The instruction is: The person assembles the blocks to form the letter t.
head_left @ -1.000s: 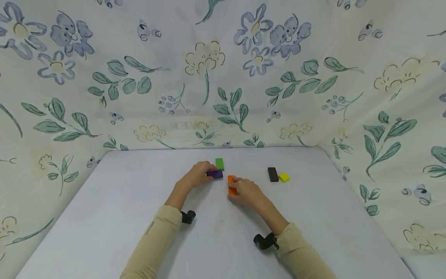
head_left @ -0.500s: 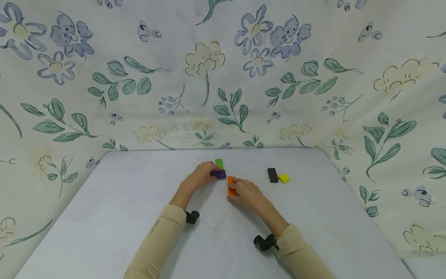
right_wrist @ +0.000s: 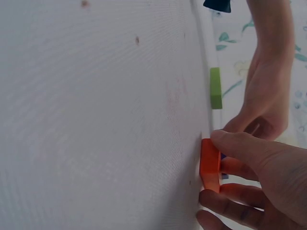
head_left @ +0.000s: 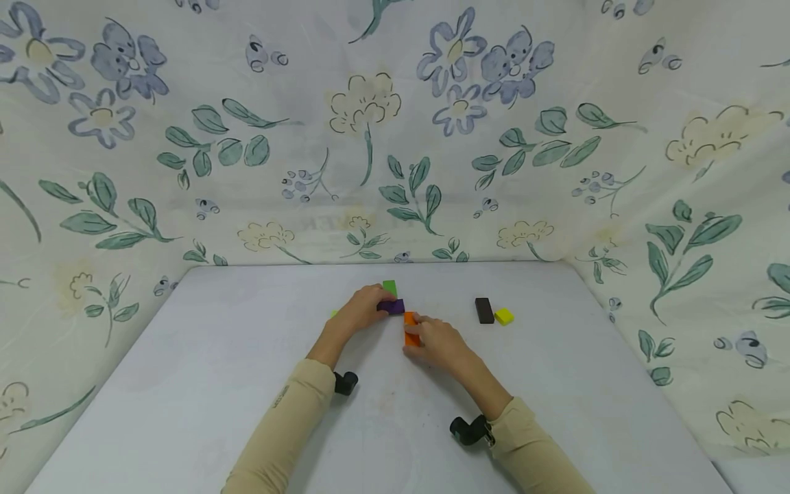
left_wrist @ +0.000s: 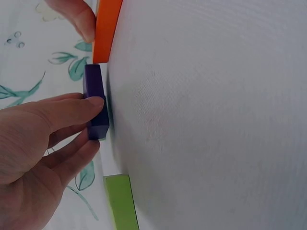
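With thumb and fingers, my left hand (head_left: 365, 307) pinches a dark purple block (head_left: 391, 307), which lies crosswise in front of a green block (head_left: 389, 288) in the head view. My right hand (head_left: 437, 339) grips an orange block (head_left: 411, 329) standing lengthwise, its near side towards me. The left wrist view shows the purple block (left_wrist: 96, 103) close to the end of the orange block (left_wrist: 106, 31); whether they touch I cannot tell. In the right wrist view the orange block (right_wrist: 210, 163) sits between thumb and fingers, mostly hiding the purple one.
To the right lie a black block (head_left: 484, 310) and a small yellow block (head_left: 504, 316). A yellow-green block (left_wrist: 121, 201) lies left of my left hand, mostly hidden by it in the head view. A floral curtain (head_left: 395, 206) hangs behind the white table (head_left: 247, 343).
My left hand has slid the purple block rightwards, closer to the orange block's far end. A bit of the yellow-green block now shows behind the left wrist. The right hand has stayed put.
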Demonstrator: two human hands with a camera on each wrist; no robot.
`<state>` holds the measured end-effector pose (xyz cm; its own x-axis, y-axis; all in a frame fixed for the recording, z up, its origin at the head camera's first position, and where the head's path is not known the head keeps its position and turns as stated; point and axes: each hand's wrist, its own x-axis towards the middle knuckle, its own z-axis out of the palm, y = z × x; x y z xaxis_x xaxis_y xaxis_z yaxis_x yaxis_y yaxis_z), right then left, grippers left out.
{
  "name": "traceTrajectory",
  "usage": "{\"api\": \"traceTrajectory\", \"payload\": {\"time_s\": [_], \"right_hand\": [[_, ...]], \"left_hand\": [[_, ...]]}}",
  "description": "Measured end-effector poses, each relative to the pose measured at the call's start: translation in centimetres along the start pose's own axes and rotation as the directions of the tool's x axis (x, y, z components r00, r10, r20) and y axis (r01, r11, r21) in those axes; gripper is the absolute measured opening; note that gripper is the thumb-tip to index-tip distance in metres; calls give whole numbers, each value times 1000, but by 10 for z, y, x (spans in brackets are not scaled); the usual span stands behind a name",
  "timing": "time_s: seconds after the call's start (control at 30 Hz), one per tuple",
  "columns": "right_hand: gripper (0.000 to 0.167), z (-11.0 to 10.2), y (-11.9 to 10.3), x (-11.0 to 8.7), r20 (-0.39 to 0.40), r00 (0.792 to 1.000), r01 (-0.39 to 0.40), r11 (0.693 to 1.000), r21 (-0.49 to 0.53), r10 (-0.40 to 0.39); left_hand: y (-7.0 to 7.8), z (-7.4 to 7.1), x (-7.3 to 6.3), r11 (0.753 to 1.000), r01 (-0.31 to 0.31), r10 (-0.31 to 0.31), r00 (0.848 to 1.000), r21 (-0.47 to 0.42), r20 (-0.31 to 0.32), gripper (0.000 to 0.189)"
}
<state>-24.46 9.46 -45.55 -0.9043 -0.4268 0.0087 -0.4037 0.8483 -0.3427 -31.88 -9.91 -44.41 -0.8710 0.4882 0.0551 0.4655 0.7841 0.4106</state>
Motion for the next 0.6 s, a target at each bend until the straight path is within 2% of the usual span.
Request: {"api": "traceTrajectory", "payload": {"time_s": [0.37,0.6], "right_hand": [[49,0,0,0,-2,1000,0,1000,28,0],[48,1,1,0,-4,1000,11,1000,2,-11]], "left_hand": [[-1,6,5,1000,-4,4,1000,-5,0,32],[-2,9,7,1000,-15,15,1000,3,-10,32]]}}
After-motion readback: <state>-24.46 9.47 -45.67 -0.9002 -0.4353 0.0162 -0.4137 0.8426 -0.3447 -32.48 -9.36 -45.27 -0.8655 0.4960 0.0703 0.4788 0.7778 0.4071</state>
